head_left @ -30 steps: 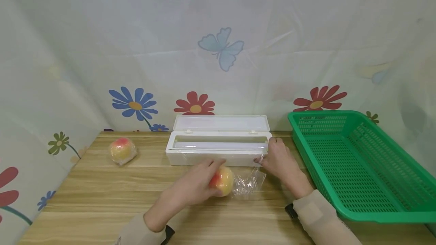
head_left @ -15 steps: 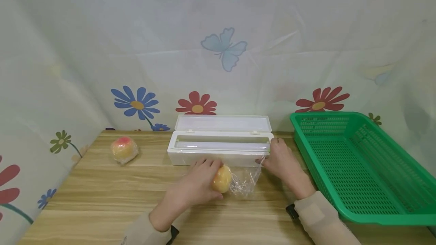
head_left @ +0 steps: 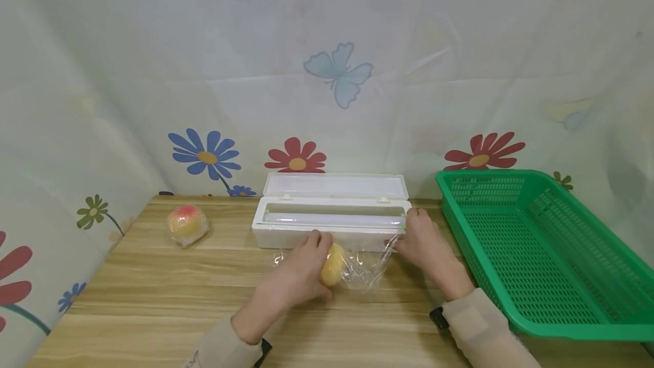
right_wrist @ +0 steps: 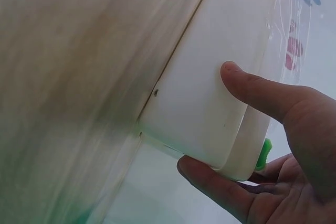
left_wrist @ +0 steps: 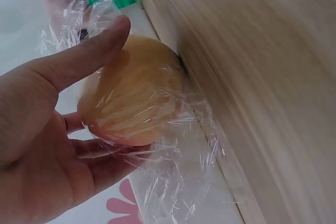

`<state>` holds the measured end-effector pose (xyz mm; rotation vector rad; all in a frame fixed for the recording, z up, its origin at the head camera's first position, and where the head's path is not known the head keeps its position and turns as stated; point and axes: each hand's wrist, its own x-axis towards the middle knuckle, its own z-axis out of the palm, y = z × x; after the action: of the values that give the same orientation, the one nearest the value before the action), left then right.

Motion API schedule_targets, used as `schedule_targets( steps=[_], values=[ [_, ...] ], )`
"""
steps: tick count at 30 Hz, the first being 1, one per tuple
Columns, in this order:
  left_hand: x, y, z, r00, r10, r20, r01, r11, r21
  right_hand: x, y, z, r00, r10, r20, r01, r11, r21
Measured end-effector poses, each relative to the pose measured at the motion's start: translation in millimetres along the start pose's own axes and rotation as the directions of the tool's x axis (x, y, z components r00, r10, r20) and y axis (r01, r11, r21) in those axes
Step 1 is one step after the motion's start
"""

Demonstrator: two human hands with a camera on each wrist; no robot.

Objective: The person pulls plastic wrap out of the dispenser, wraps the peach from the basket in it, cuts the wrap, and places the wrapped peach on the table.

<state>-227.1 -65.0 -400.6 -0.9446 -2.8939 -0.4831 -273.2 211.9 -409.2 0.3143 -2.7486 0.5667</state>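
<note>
My left hand (head_left: 293, 274) holds a yellow and red peach (head_left: 334, 266) low over the table, just in front of a white cling film dispenser (head_left: 286, 237). In the left wrist view, the thumb and fingers curve round the peach (left_wrist: 136, 87), and crinkled cling film (left_wrist: 173, 177) clings to it and trails off both sides. My right hand (head_left: 424, 246) grips the dispenser's right end. Seen from the right wrist, the thumb lies on the dispenser's front face (right_wrist: 205, 72) with fingers round its end, near a green slider (right_wrist: 264, 155). The lid (head_left: 334, 186) stands open, showing the film roll (head_left: 334, 219).
A film-wrapped peach (head_left: 188, 225) sits at the table's back left. To the right stands a large green plastic basket (head_left: 511, 322), close beside my right forearm. A flower-printed curtain (head_left: 230, 72) hangs behind the wooden table (head_left: 153, 300).
My left hand has turned the peach, so its red patch has gone from the head view. It has shifted slightly towards the dispenser. My right hand keeps its grip on the dispenser's end.
</note>
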Motion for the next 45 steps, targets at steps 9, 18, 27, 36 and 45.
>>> schedule_targets(
  steps=[9,18,27,36,45],
  values=[
    [5.5,-1.2,0.8,1.0,-0.004,0.003,0.004,1.0,0.009,-0.6,1.2,0.3,1.0,0.008,0.0,-0.008,1.0,-0.007],
    [8.0,-5.1,-5.9,0.999,0.045,0.015,-0.045,0.999,-0.028,-2.0,2.8,-2.2,1.0,0.006,0.002,-0.006,1.0,0.008],
    [6.1,-4.3,-11.3,0.997,0.08,-0.009,-0.08,0.995,-0.056,0.0,1.8,-3.6,1.0,0.012,0.02,-0.012,1.0,-0.006],
    [-2.9,-1.5,-23.5,0.992,0.12,-0.036,-0.123,0.987,-0.104,0.1,-1.6,-3.7,0.998,0.035,0.047,-0.034,0.999,-0.027],
    [-10.2,2.7,-41.8,0.99,0.132,-0.055,-0.14,0.971,-0.193,-0.2,-5.0,-1.1,0.998,0.04,0.04,-0.038,0.998,-0.052]
  ],
)
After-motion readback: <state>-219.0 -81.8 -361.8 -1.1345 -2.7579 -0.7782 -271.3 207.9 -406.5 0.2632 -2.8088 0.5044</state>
